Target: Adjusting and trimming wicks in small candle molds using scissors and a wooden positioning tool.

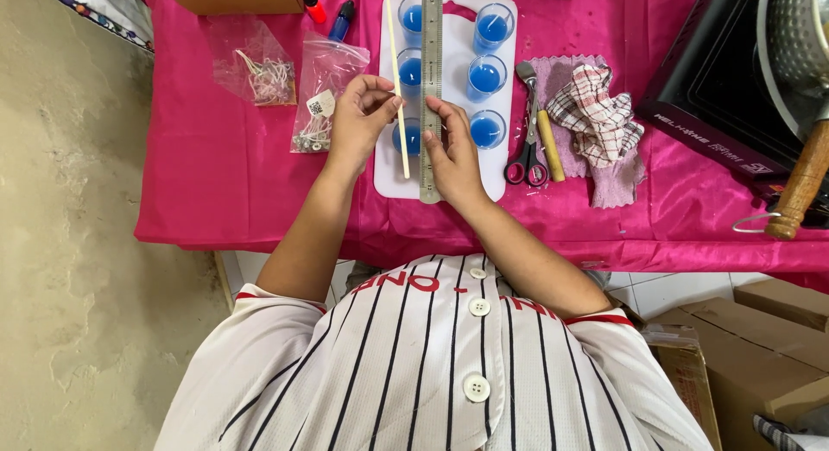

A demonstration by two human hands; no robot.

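Note:
My left hand (361, 121) pinches a thin pale wooden stick (395, 62) that lies lengthwise over the left row of glasses. My right hand (451, 149) presses a long metal ruler (431, 45) laid across the same row, right beside the stick. Both rest on several small glasses of blue wax (486, 77) standing in two rows on a white cutting board (505, 161). The glass under my hands is partly hidden.
A pink cloth (224, 157) covers the table. Two clear bags of wicks (268, 71) lie to the left. Scissors (527, 149), a checked rag (596, 110) and a black appliance (717, 97) sit to the right. A wooden-handled pot (799, 183) overhangs the right edge. Cardboard boxes (760, 330) stand below.

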